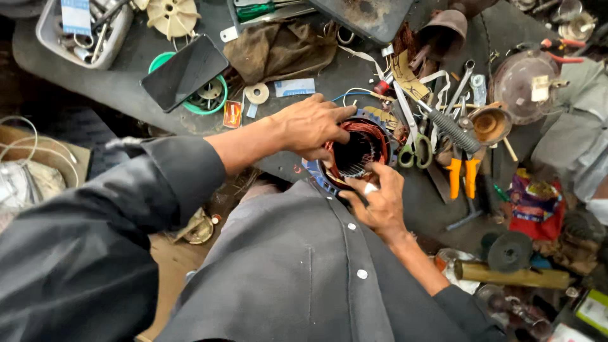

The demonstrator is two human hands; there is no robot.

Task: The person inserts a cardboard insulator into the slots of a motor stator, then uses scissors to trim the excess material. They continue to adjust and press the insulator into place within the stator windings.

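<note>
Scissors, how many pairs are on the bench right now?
1 that I can make out: the green-handled scissors lie just right of the copper-wound stator that the left hand and right hand hold, beside orange-handled pliers. More may be buried in the clutter.

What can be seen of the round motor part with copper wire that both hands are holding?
The stator is a ring with a dark hollow centre, wound round with reddish copper wire, on a blue rim. It sits at the near edge of the bench, opening tilted up. The left hand lies over its left side; the right hand touches its lower edge, holding a small white piece. Scissors lie just right.
</note>
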